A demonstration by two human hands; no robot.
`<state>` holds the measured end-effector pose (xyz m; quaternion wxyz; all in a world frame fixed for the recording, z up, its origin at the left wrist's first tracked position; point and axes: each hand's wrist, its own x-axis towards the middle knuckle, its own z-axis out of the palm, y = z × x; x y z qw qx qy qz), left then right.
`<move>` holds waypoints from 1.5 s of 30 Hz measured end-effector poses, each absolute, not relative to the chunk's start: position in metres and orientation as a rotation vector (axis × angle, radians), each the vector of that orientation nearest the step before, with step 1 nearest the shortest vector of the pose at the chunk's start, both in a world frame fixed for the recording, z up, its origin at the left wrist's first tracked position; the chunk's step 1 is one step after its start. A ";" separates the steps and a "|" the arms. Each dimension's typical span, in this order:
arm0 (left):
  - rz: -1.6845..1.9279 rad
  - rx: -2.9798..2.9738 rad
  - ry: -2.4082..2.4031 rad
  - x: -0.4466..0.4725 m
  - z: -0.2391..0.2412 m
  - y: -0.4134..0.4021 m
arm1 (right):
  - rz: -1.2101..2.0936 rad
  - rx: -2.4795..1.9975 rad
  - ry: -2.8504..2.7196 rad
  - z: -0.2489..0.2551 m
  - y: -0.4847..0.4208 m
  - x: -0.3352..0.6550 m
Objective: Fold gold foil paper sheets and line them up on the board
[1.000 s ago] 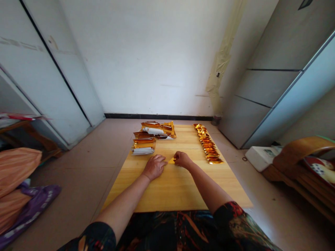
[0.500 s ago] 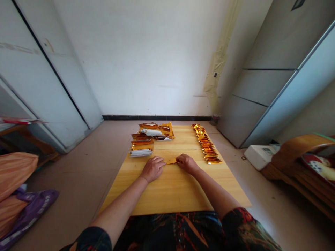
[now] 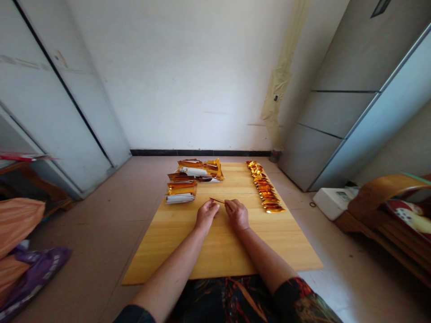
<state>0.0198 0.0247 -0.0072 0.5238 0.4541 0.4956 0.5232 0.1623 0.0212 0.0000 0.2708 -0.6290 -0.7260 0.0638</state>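
A thin gold foil packet [image 3: 216, 200] is held nearly edge-on above the middle of the wooden table [image 3: 222, 251]. My right hand [image 3: 237, 215] pinches its right end between thumb and fingers. At the left end my left hand [image 3: 206, 215] is closed, thumb and fingertips gripping the packet's lower side. To the left lie gold wrappers with white parts [image 3: 182, 188], stacked in rows. A line of shiny gold packets [image 3: 267, 193] overlaps along the table's right side. Another cluster of gold and white wrappers [image 3: 197, 170] lies at the far left.
Beyond the table is a white wall [image 3: 188, 89] with a dark baseboard. A grey refrigerator [image 3: 336, 103] stands at the right, a white box [image 3: 332, 202] and wooden furniture [image 3: 387, 211] below it. Orange and purple bags [image 3: 40, 269] are on the left floor.
My left hand has turned and moved right, closer to my right hand. The gold packet has gone from lying flat on the table to raised and edge-on between both hands.
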 end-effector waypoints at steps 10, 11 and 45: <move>1.286 0.973 0.937 0.028 -0.002 0.017 | -0.065 -1.432 -2.080 -0.010 0.013 0.154; 1.293 0.980 0.936 0.027 -0.003 0.017 | -0.068 -1.408 -2.092 -0.010 0.013 0.153; 1.170 1.122 0.967 0.020 -0.002 0.009 | 0.622 -1.240 -1.777 -0.008 0.002 0.160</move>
